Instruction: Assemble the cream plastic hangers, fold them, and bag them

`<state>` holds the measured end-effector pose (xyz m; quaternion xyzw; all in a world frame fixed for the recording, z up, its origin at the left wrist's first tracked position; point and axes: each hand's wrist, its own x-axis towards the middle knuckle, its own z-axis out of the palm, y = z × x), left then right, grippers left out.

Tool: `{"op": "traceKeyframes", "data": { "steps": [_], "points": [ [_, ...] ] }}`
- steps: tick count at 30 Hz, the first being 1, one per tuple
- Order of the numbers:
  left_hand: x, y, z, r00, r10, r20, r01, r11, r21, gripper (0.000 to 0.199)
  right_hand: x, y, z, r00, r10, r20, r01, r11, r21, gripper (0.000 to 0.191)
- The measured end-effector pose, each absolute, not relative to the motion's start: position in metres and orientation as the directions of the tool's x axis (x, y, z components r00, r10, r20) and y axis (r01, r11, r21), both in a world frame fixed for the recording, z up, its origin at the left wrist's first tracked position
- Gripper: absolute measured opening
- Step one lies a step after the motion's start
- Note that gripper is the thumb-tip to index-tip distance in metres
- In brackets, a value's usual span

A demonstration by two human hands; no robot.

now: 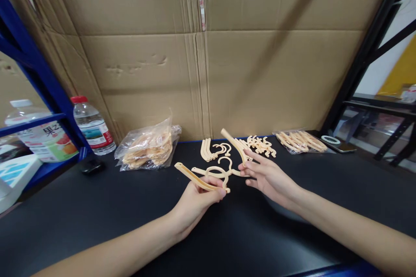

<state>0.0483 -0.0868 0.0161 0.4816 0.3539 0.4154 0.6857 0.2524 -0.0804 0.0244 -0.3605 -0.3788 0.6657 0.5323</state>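
Note:
Near the middle of the black table, my left hand (203, 194) pinches the end of a curved beige hanger arm (193, 176), which points up and to the left; a curved hook piece (216, 168) is at the same fingers. My right hand (261, 173), to the right and slightly higher, grips the lower end of another beige arm piece (234, 143) tilted up to the left. Between and behind the hands, a beige hanger with its hook (225, 162) lies on the table, partly hidden by my left hand and its pieces.
Behind lie a row of arm pieces (205, 150), loose hooks (261, 145) and a bagged bundle (300, 140). Left are a plastic bag of beige pieces (147, 147), a water bottle (94, 130) and a black mouse (92, 165). Cardboard (146, 65) stands along the back.

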Motion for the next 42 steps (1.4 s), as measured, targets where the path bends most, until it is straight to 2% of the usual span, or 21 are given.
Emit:
{"op": "traceKeyframes", "data": {
  "steps": [5, 13, 19, 30, 36, 42],
  "points": [
    [0.049, -0.086, 0.016, 0.415, 0.907, -0.067, -0.233, 0.178, 0.956, 0.019, 0.251, -0.084, 0.022, -0.348, 0.937, -0.022, -0.345, -0.149, -0.927, 0.024],
    [0.048, -0.085, 0.011, 0.428, 0.904, -0.024, -0.228, 0.133, 0.965, 0.019, 0.245, -0.082, 0.008, -0.394, 0.918, 0.046, -0.081, 0.015, -0.997, 0.022],
    [0.048, -0.085, 0.013, 0.456, 0.889, -0.023, -0.215, 0.136, 0.967, 0.018, 0.241, -0.084, 0.006, -0.416, 0.903, 0.105, -0.082, 0.077, -0.994, 0.025],
    [0.046, -0.084, 0.005, 0.491, 0.871, 0.034, -0.178, 0.062, 0.982, 0.015, 0.241, -0.090, 0.017, -0.417, 0.895, 0.156, -0.032, 0.157, -0.987, 0.012],
    [0.046, -0.085, 0.007, 0.520, 0.853, 0.048, -0.235, 0.089, 0.968, 0.015, 0.241, -0.092, 0.023, -0.430, 0.892, 0.140, -0.037, 0.137, -0.990, 0.013],
    [0.045, -0.085, 0.011, 0.533, 0.846, 0.031, -0.164, 0.067, 0.984, 0.014, 0.240, -0.095, 0.021, -0.451, 0.887, 0.099, -0.004, 0.109, -0.994, 0.009]
  ]
}}
